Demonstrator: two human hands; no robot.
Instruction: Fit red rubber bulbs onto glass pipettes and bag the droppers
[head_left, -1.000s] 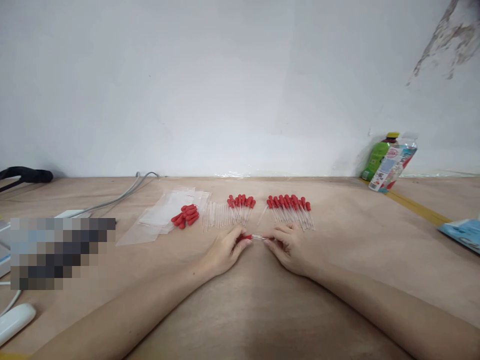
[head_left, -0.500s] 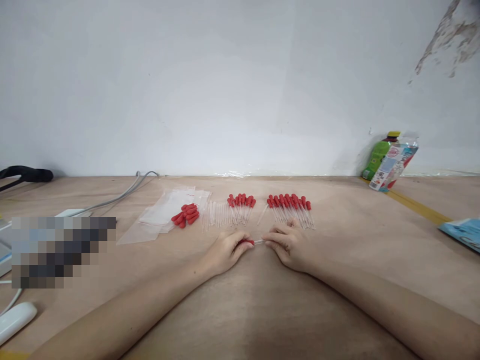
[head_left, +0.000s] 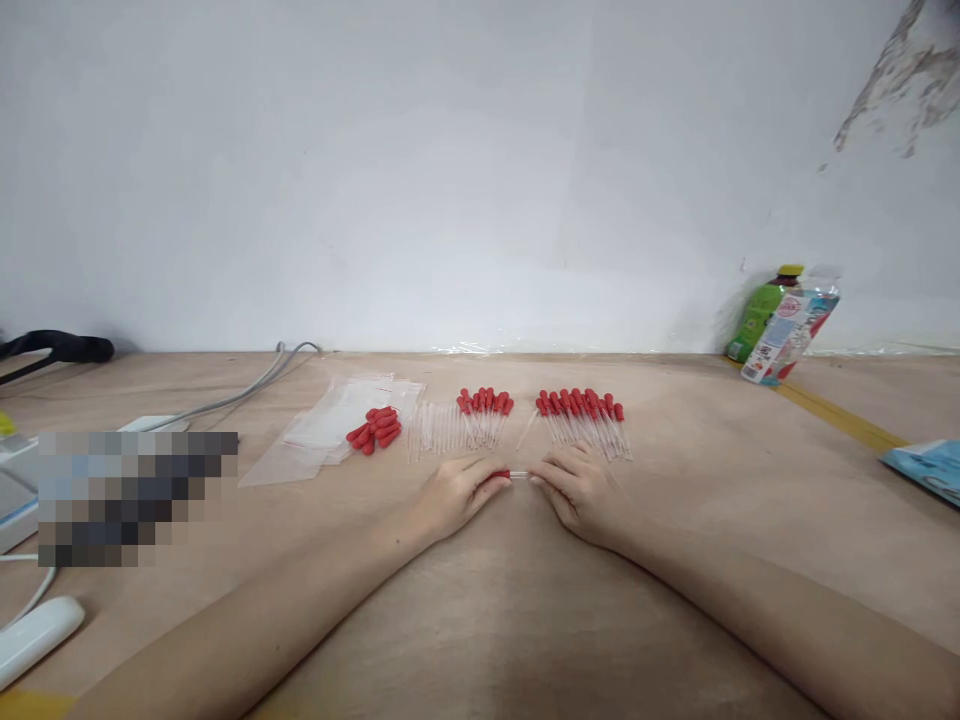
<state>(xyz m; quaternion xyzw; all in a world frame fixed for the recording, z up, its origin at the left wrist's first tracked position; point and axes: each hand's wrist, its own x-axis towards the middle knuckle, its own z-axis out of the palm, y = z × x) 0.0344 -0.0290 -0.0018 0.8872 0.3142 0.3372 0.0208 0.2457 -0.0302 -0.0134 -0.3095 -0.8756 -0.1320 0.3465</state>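
Between thumb and fingers, my left hand (head_left: 459,495) pinches a red rubber dropper bulb (head_left: 501,474), mostly covered by the fingers. From its right end runs a clear dropper tube (head_left: 519,475), whose other end is closed in the fingertips of my right hand (head_left: 579,492). Beyond my hands lie two rows of droppers with red bulbs, a left row (head_left: 486,402) and a right row (head_left: 579,404). Bare clear tubes (head_left: 435,428) lie side by side left of the left row. A pile of loose red bulbs (head_left: 373,430) rests on clear plastic bags (head_left: 322,425).
Two bottles (head_left: 780,325) lean against the wall at the back right. A blue packet (head_left: 926,465) lies at the right edge. On the left are grey cables (head_left: 240,390), a black object (head_left: 75,347), a white device (head_left: 41,640) and a blurred-out area.
The bulb and tube in my hands have risen slightly and lie more level. The whole view has shifted a little; both hands keep their hold.
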